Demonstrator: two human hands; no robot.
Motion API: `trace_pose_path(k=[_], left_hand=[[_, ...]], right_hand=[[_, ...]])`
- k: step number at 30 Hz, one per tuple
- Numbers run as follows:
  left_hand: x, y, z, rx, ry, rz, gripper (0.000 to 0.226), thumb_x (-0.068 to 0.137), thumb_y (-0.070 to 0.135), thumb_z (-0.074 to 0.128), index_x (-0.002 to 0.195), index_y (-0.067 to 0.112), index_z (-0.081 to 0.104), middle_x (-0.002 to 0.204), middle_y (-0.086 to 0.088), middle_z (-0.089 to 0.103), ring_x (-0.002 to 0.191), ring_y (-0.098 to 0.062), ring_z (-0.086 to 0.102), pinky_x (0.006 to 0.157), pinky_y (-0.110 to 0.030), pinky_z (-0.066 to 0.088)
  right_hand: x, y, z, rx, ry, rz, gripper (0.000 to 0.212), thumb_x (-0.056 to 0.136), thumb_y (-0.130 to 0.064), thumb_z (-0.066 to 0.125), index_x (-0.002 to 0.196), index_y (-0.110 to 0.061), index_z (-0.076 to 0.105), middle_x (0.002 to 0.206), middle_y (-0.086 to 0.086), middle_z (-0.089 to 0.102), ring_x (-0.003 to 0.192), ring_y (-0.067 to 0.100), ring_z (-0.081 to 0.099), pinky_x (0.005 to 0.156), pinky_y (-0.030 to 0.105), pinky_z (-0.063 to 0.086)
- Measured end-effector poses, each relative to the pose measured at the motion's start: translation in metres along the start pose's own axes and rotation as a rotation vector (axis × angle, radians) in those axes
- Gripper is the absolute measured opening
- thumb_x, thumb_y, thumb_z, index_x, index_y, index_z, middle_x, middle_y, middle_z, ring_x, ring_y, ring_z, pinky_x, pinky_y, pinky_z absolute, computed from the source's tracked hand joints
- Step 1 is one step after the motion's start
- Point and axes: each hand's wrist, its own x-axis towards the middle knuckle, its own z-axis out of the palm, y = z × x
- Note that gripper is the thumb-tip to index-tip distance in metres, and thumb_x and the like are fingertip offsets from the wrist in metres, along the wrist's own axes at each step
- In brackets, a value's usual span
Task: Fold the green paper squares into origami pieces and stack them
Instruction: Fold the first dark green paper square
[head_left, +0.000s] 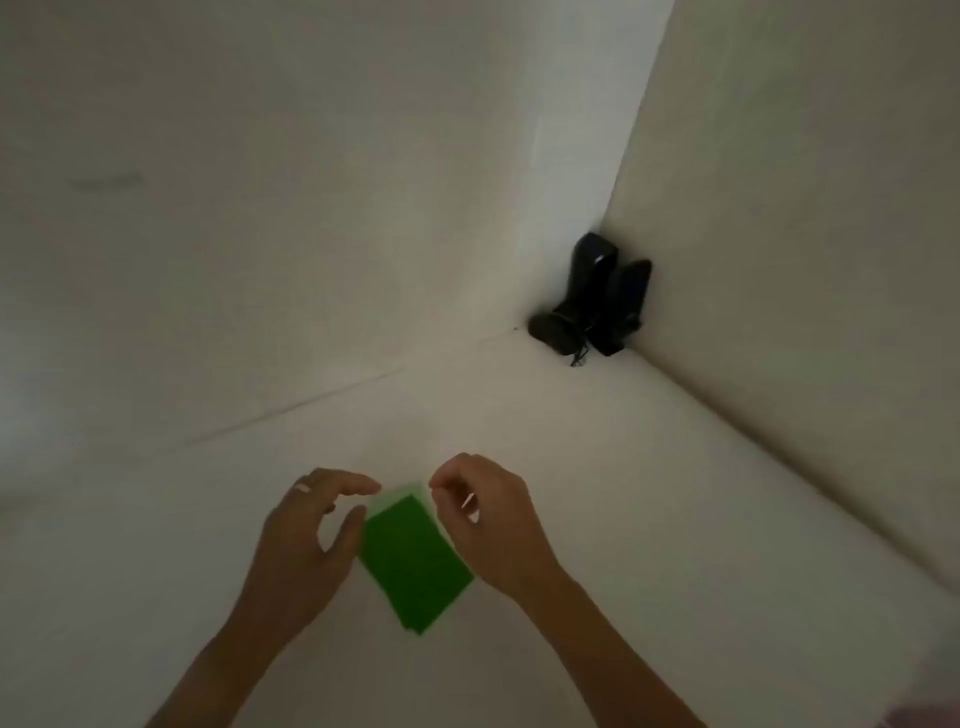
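A green paper (415, 564) lies on the white surface (649, 493) in front of me, folded into a rectangle and turned at an angle. A pale strip shows along its far edge. My left hand (306, 535) hovers at the paper's left side with its fingers loosely curved and a gap between thumb and forefinger. Its thumb lies against the paper's left edge. My right hand (491, 519) sits at the paper's far right corner, fingers curled, with the fingertips pinching that corner. The paper's right edge is partly hidden under this hand.
Two upright black objects (597, 296), which look like small speakers, and a trailing cord stand in the far corner where two white walls meet. A wall (805, 260) bounds the surface on the right. The picture is dim and slightly blurred.
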Motion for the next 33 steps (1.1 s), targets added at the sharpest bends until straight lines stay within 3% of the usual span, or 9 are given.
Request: trace_pose_path(k=[2,4,9,13,17,23,28,30,33], left_hand=[[-0.008,-0.013,0.011,0.042,-0.032,-0.005,0.027,0.093,0.015,0.067,0.112,0.034,0.065,0.11,0.02,0.064,0.107,0.003,0.057,0.086,-0.008,0.042],[-0.015,-0.024,0.023,0.076,-0.066,-0.023,0.024,0.09,0.03,0.067,0.114,0.031,0.065,0.111,0.016,0.063,0.104,0.003,0.055,0.086,-0.009,0.039],[-0.026,-0.033,0.041,0.237,-0.126,-0.026,0.069,0.074,0.072,0.057,0.127,0.028,0.063,0.121,0.015,0.057,0.11,-0.008,0.051,0.092,-0.031,0.043],[-0.025,-0.033,0.046,0.349,-0.187,-0.066,0.085,0.067,0.083,0.047,0.132,0.03,0.06,0.133,0.008,0.057,0.126,-0.017,0.05,0.1,-0.036,0.031],[-0.025,-0.035,0.046,0.293,-0.151,-0.089,0.083,0.07,0.077,0.047,0.137,0.028,0.058,0.127,0.007,0.062,0.124,-0.018,0.051,0.097,-0.034,0.032],[-0.024,-0.032,0.046,0.204,-0.107,-0.086,0.069,0.083,0.038,0.083,0.143,0.032,0.05,0.122,0.016,0.056,0.12,-0.012,0.047,0.095,-0.032,0.027],[-0.027,-0.031,0.042,0.111,-0.096,-0.026,0.076,0.079,0.024,0.088,0.143,0.037,0.047,0.114,0.016,0.053,0.11,-0.007,0.049,0.097,-0.034,0.037],[-0.027,-0.03,0.042,0.073,-0.091,0.004,0.077,0.078,0.015,0.088,0.14,0.038,0.048,0.11,0.018,0.051,0.107,-0.001,0.05,0.094,-0.029,0.043],[-0.026,-0.03,0.04,0.047,-0.033,0.038,0.065,0.08,-0.001,0.081,0.131,0.032,0.057,0.103,0.013,0.054,0.101,0.0,0.053,0.083,-0.01,0.042]], right_hand=[[-0.005,0.01,0.022,-0.048,-0.023,-0.002,0.005,0.1,-0.016,0.06,0.098,-0.016,0.064,0.094,-0.005,0.064,0.084,0.008,0.06,0.075,0.019,0.051],[-0.01,0.023,0.042,-0.095,-0.038,0.014,0.003,0.099,-0.017,0.061,0.1,-0.017,0.064,0.098,-0.006,0.063,0.087,0.005,0.058,0.078,0.016,0.048],[-0.018,0.037,0.063,-0.119,0.022,-0.079,0.006,0.096,-0.013,0.064,0.101,-0.015,0.065,0.101,-0.005,0.061,0.09,0.007,0.057,0.08,0.02,0.051],[-0.021,0.037,0.065,-0.161,0.02,-0.116,0.008,0.095,-0.011,0.059,0.102,-0.013,0.065,0.102,-0.001,0.06,0.092,0.013,0.057,0.08,0.028,0.052],[-0.024,0.038,0.062,-0.171,0.06,-0.129,0.01,0.094,-0.009,0.058,0.101,-0.012,0.065,0.102,0.001,0.06,0.09,0.013,0.057,0.079,0.032,0.054],[-0.024,0.038,0.062,-0.146,0.047,-0.11,0.013,0.094,-0.01,0.06,0.107,-0.013,0.063,0.107,0.0,0.058,0.094,0.013,0.056,0.08,0.03,0.052],[-0.021,0.038,0.059,-0.048,-0.01,0.024,0.038,0.097,-0.02,0.069,0.132,-0.019,0.056,0.117,-0.005,0.057,0.096,0.006,0.052,0.081,0.01,0.042],[-0.018,0.038,0.057,0.013,-0.001,0.053,0.035,0.095,-0.02,0.073,0.127,-0.021,0.058,0.109,-0.006,0.061,0.086,0.002,0.054,0.075,0.009,0.043],[-0.014,0.04,0.055,0.07,0.021,0.028,0.016,0.09,-0.013,0.077,0.098,-0.019,0.065,0.089,-0.008,0.064,0.072,0.0,0.054,0.068,0.011,0.043]])
